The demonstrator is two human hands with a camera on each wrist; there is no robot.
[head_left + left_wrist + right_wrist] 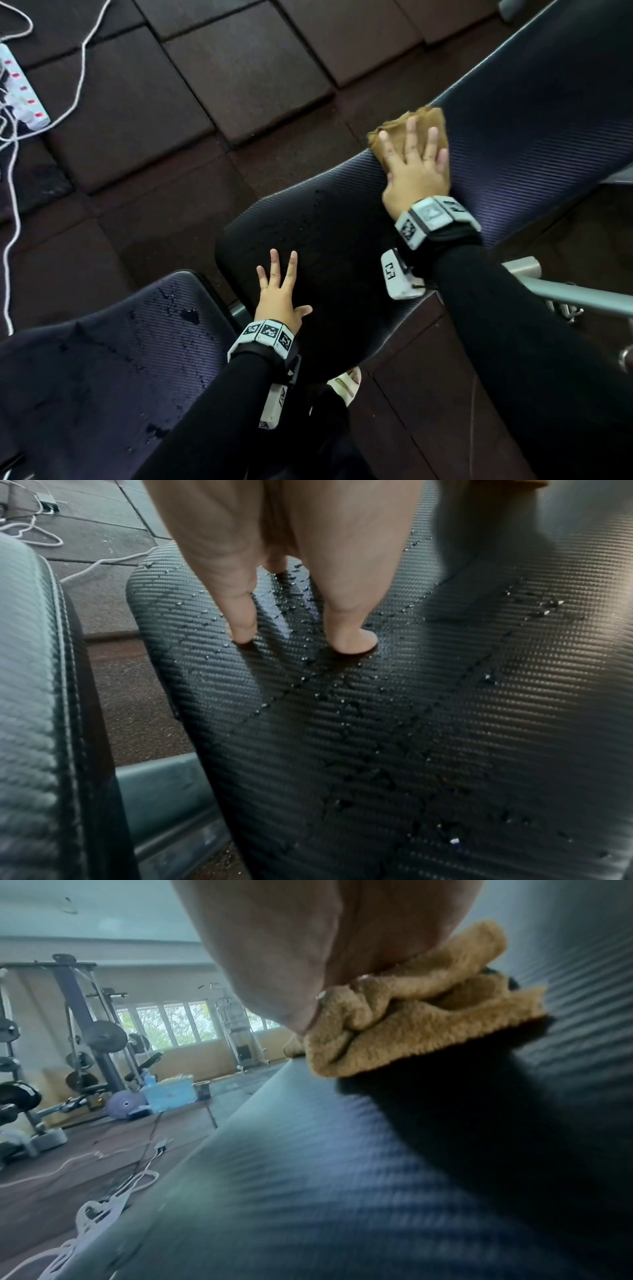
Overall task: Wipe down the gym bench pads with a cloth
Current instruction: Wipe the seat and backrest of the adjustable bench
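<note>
Floor (191, 102): dark rubber tiles with visible seams. Far room, seen from the right wrist view: weight rack (85, 1031) loaded with plates, a row of windows (171, 1026), a light blue bin (171, 1096) on the floor. White power strip (24, 92) with red switches lies at the floor's left edge, white cables (82, 58) looping from it.

Bench: long back pad (513, 137), dark ribbed vinyl, runs diagonally from centre to upper right. Seat pad (102, 359) sits lower left, apart from the back pad by a narrow gap; water droplets and small puddles on it. Lower end of the back pad also beaded with droplets (308, 685). Grey metal frame tube (582, 301) shows at right, under the back pad.

Right hand (416, 168): palm down, fingers straight and spread, pressing a tan cloth (394, 130) flat onto the back pad near its left edge. Cloth is bunched in folds under the palm (428, 1026).

Left hand (279, 298): flat on the back pad's lower end, fingers (243, 615) extended and spread, tips touching the wet vinyl, holding nothing. Both forearms in black sleeves (513, 342), tracker bands at the wrists.
</note>
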